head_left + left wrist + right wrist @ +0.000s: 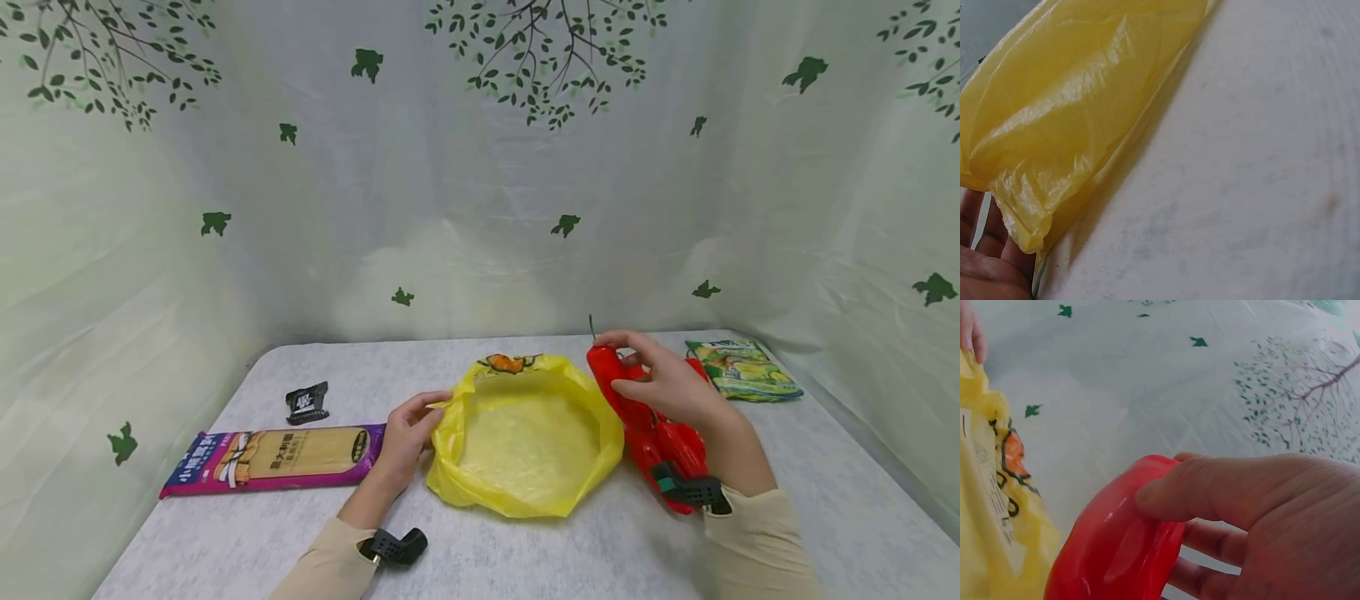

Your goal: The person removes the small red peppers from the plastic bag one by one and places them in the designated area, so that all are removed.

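Observation:
A yellow plastic bag (525, 450) sits on the table with its wide mouth facing up. At its left rim, my left hand (408, 437) pinches the edge; in the left wrist view a crumpled corner of the bag (1054, 125) lies over the fingers (991, 234). My right hand (667, 375) grips the upper end of a string of shiny red chili peppers (660, 437), just right of the bag. A thin dark cord sticks up from its top. In the right wrist view the thumb presses on one smooth red pepper (1116, 537); the fingers' far side is partly hidden.
Left of the bag lies a purple-ended packet of dried noodles (300, 457), with a small black packet (307, 403) behind it. A green and yellow packet (744, 369) lies at the back right. A leaf-patterned curtain (480, 183) encloses the table (480, 558).

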`<state>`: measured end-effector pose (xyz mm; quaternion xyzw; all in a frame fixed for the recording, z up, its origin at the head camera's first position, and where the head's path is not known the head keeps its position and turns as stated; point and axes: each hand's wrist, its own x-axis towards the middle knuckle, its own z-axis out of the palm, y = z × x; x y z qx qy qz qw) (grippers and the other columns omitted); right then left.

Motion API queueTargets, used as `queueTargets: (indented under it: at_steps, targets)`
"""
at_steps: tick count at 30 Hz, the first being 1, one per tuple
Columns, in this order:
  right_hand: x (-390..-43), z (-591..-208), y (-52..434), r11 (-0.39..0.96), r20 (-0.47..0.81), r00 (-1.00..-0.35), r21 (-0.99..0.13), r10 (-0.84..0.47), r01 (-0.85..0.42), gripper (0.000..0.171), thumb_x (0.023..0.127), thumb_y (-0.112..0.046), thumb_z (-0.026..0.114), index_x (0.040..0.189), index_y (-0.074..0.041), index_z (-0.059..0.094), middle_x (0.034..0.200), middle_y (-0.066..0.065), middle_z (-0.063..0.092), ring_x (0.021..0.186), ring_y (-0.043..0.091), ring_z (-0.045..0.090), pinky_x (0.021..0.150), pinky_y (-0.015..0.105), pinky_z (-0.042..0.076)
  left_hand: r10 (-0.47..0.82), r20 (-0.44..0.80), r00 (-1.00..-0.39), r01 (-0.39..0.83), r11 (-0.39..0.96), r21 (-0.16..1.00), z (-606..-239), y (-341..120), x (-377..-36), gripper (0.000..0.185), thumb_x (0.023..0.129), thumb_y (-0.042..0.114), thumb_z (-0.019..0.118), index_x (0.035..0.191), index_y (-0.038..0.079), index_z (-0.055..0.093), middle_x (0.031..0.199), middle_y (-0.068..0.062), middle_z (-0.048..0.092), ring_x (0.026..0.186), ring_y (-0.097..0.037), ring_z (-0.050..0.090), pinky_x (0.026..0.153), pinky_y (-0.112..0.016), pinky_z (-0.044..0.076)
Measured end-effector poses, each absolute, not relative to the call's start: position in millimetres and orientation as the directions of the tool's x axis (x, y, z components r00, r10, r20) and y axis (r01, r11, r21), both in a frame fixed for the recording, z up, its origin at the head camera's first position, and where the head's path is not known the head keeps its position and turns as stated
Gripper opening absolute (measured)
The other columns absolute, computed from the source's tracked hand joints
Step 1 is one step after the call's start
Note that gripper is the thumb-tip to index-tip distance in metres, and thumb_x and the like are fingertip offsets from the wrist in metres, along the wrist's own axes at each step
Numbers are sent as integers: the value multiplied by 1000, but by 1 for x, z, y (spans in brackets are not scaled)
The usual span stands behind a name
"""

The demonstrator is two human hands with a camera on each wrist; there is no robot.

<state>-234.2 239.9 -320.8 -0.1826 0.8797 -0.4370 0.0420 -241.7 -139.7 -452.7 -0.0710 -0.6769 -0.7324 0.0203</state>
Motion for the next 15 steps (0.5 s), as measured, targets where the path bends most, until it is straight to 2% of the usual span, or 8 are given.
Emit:
queueTargets:
  at_steps: [11,15]
  targets:
    - [-237,-326,273,584,71,-951,-775,-302,-243,53,95,-7,63,143,-21,45,141,15,50,121,37,49,80,37,60,65,146,-987,141,-72,987,-455,-139,-240,31,101,11,56,127,-3,61,96,-1,66,79,-9,64,64,-22,56]
    - [-239,-328,283,607,55,-964,-767,-259,-207,53,95,-8,63,143,-23,44,139,18,49,119,38,51,68,35,60,65,151,-986,146,-75,987,-454,-139,-240,30,100,12,57,127,-1,62,96,-2,66,79,-9,63,64,-22,56]
